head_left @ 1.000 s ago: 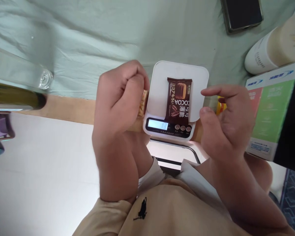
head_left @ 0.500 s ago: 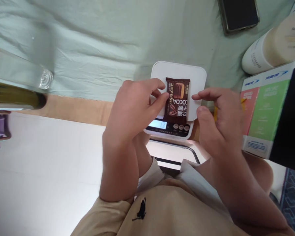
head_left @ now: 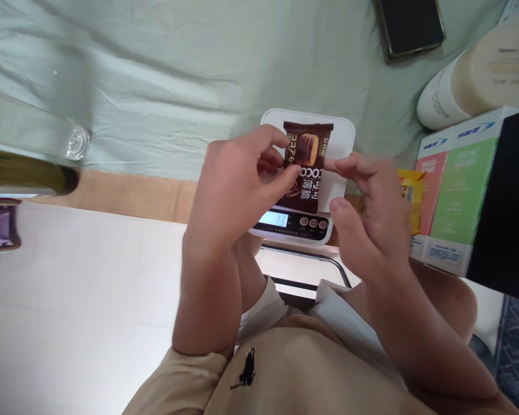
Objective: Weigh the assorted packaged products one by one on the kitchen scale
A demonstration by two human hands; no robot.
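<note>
Item: brown snack packet point(head_left: 306, 167), held over the white kitchen scale point(head_left: 346, 138). Left hand point(head_left: 237, 190) pinches its left edge between thumb and fingers; right hand point(head_left: 372, 213) touches its right edge with the forefinger tip, thumb apart below, not closed on it. Whether the packet rests on the platform or is lifted clear cannot be told.

Around it: the scale's lit display point(head_left: 273, 218) and round buttons sit below the packet, partly covered by the left hand. A yellow wrapper point(head_left: 410, 193) lies just right of the right hand. A pink-and-green carton point(head_left: 452, 190) stands beyond it, with a white bottle point(head_left: 467, 86) lying behind and a dark phone point(head_left: 409, 26) farther back. A clear bottle point(head_left: 30, 127) and a dark green bottle point(head_left: 26, 173) lie at the left edge.

Surface: pale green wrinkled cloth point(head_left: 168, 86) over a wooden edge; white floor point(head_left: 69, 300) below.

Writing: "COCOA" on the packet, partly hidden, seen upside down, with Asian script beside it. Carton print is too small to read.
</note>
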